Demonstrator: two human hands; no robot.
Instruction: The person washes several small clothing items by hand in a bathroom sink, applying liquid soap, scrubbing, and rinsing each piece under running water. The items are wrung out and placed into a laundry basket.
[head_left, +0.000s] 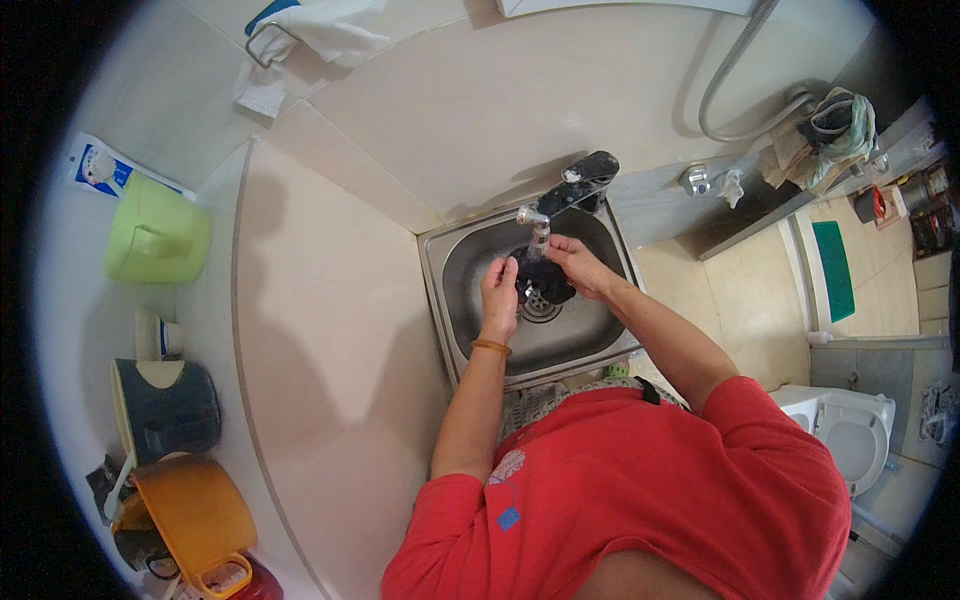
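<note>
A piece of black cloth (546, 279), crumpled and wet-looking, is stretched between my two hands over a stainless steel sink (480, 352). My left hand (499, 291) grips its left edge, thumb on top. On the other side, my right hand (577, 262) pinches the cloth's upper right part close under the tap spout. The black tap (577, 184) has a metal swivel nozzle (535, 222) that points down at the cloth, and water seems to run from it. Below the cloth, part of the drain strainer (541, 309) shows. What kind of garment or cloth it is, I cannot tell.
A tiled ledge on the left holds a green cup (157, 229), a dark blue cup (166, 411) and an orange cup (199, 510). White cloth (330, 34) hangs from a wall ring. A shower hose (721, 82) hangs at upper right; a toilet (851, 442) stands at right.
</note>
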